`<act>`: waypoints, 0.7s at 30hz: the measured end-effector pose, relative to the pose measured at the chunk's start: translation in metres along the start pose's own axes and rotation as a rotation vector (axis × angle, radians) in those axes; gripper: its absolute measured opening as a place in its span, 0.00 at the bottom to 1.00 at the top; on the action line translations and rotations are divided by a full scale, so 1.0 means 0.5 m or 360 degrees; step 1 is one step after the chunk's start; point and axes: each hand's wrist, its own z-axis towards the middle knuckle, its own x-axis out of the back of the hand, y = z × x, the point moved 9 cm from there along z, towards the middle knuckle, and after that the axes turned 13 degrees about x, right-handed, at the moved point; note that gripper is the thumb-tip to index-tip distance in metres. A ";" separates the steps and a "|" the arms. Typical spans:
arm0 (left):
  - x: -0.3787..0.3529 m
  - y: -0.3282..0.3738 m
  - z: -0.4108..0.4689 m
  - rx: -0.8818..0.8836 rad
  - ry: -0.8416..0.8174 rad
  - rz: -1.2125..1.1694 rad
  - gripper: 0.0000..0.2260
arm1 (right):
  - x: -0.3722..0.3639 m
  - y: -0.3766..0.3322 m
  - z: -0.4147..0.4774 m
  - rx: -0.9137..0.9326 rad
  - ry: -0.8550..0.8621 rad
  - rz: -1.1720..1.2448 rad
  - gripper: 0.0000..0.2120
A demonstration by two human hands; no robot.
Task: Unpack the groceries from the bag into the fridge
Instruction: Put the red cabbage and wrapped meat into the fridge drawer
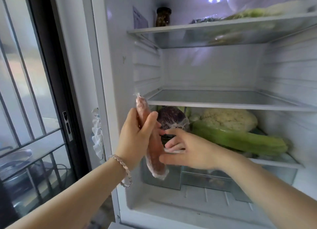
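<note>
Wrapped meat package (155,161): pink meat in clear plastic, held in the air almost upright at the left side of the open fridge (111,74); top end just in front of the front left corner of the middle shelf (223,98), bottom end hanging before the crisper drawer (205,179); not resting on any shelf.
Left hand (137,139): grips the middle of the package, fingers curled round it from behind, thumb pressed across the front; beaded bracelet (123,167) on the wrist.
Right hand (187,151): reaches in from the right; fingers spread and lightly bent, thumb against the package's lower part, a white fold of the wrap pinched between thumb and fingers.
Middle shelf: glass, bare in the part seen.
Lower shelf (277,161): wrapped purple cabbage (171,119) at the left, partly hidden behind the hands; cauliflower (228,119) toward the back; long green vegetable (240,139) lying across the front, touching the cauliflower.
Top shelf (205,29): dark jar (163,16) upright near the back left corner; bagged leafy greens (253,12) toward the right, blurred.
Left of the fridge: barred window (25,91), with a metal pot (15,156) behind the bars.
</note>
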 end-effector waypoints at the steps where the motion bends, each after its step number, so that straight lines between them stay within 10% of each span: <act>1: -0.010 0.020 0.008 0.0013 -0.0042 -0.0204 0.07 | 0.008 -0.019 -0.002 0.0094 0.0074 -0.0004 0.35; 5: -0.066 0.077 0.041 0.0063 -0.0315 -0.0540 0.06 | 0.086 -0.066 -0.028 0.0335 0.0574 -0.0087 0.19; 9: -0.093 0.149 0.068 -0.0349 -0.0430 0.0132 0.20 | 0.172 -0.104 -0.081 0.0464 0.1018 -0.0417 0.14; 12: -0.063 0.220 0.099 -0.0786 -0.0006 0.0814 0.30 | 0.258 -0.134 -0.128 0.0525 0.1436 -0.0499 0.14; 17: -0.063 0.350 0.146 -0.1741 0.0757 0.1447 0.18 | 0.376 -0.204 -0.156 0.0612 0.1690 -0.0508 0.19; 21: -0.069 0.365 0.219 -0.1496 0.0845 0.1521 0.20 | 0.445 -0.313 -0.129 0.0693 0.1585 -0.0902 0.15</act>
